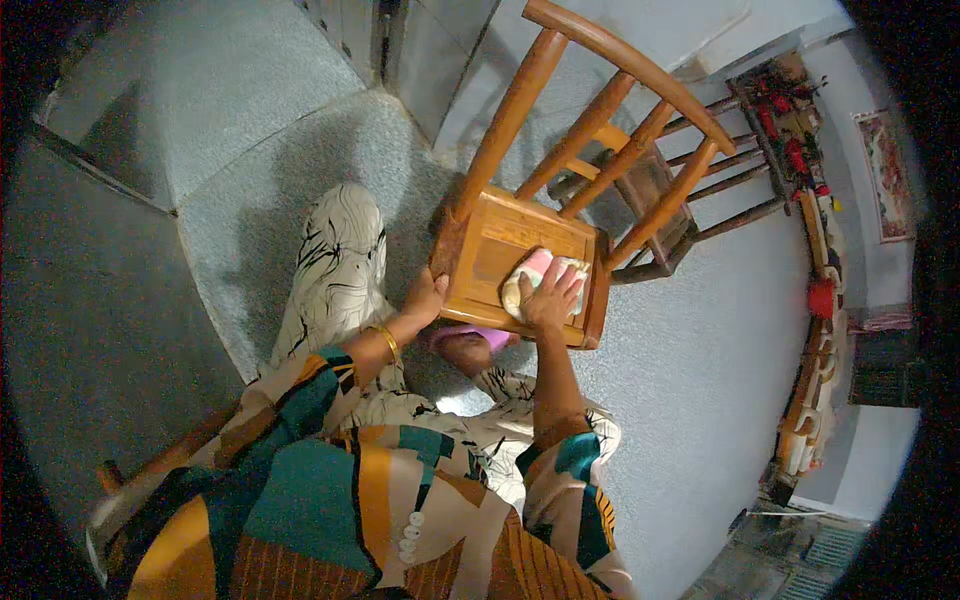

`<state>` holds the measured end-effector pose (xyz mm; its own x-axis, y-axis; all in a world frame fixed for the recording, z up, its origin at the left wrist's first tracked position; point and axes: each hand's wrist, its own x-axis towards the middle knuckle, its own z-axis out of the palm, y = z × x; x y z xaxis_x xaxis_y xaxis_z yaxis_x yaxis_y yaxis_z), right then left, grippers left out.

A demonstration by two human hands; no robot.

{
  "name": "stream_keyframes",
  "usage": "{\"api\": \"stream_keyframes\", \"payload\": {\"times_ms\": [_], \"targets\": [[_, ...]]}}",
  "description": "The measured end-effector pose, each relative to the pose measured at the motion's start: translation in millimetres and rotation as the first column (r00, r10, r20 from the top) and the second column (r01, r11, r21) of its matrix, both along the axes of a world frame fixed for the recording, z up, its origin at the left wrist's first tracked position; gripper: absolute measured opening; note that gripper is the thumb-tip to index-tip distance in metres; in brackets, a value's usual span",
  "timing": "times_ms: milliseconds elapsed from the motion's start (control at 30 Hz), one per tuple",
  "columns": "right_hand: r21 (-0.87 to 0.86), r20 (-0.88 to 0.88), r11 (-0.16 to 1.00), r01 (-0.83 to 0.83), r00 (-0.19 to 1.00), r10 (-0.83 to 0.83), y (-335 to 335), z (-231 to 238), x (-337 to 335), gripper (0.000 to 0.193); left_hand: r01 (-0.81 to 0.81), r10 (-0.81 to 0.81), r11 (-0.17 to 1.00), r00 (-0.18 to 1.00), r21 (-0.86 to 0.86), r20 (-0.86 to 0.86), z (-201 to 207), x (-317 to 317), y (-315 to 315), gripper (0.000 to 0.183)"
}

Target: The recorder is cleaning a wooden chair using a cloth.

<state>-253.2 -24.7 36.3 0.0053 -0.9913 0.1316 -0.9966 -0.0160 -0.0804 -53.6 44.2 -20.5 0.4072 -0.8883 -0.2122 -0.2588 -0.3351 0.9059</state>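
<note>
A wooden chair (480,250) with a slatted back stands in front of me, its seat turned toward me. My left hand (427,295) is closed around the near left edge of the seat. On the seat's right part lies a folded cloth (519,288), pale with pink and yellowish patches. My right hand (550,298) rests flat on this cloth, fingers stretched out and a little apart, pressing it against the wood. The cloth's underside is hidden.
A second, darker wooden chair (655,195) stands just behind the first. Along the right wall runs a long shelf (800,400) with red and white items. My knee (340,235) in patterned trousers is left of the chair. A door frame (405,70) stands at the back.
</note>
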Motion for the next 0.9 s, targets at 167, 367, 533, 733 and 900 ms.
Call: {"api": "stream_keyframes", "payload": {"times_ms": [167, 367, 533, 733, 900], "targets": [[-0.086, -0.038, 0.996, -0.033, 0.999, 0.030, 35, -7, 7, 0.076, 0.032, -0.032, 0.999, 0.999, -0.022, 0.012, -8, -5, -4, 0.043], [0.159, -0.009, 0.964, -0.211, 0.976, 0.216, 66, 18, 78, 0.081, 0.033, -0.034, 0.999, 0.999, -0.023, -0.023, -18, -2, -3, 0.042], [0.116, 0.114, 0.947, -0.300, 0.951, 0.287, 41, 11, 89, 0.069, 0.074, -0.058, 0.991, 0.988, 0.115, -0.142, -19, 8, -4, 0.041], [-0.026, 0.109, 0.911, -0.412, 0.905, 0.412, -16, -2, 67, 0.063, 0.081, -0.077, 0.995, 0.994, 0.052, -0.081, 17, 4, 1, 0.043], [-0.090, 0.213, 0.916, -0.392, 0.890, 0.402, -53, -6, 44, 0.066, 0.118, -0.102, 0.988, 0.984, 0.104, -0.149, -4, 8, 1, 0.044]]}}
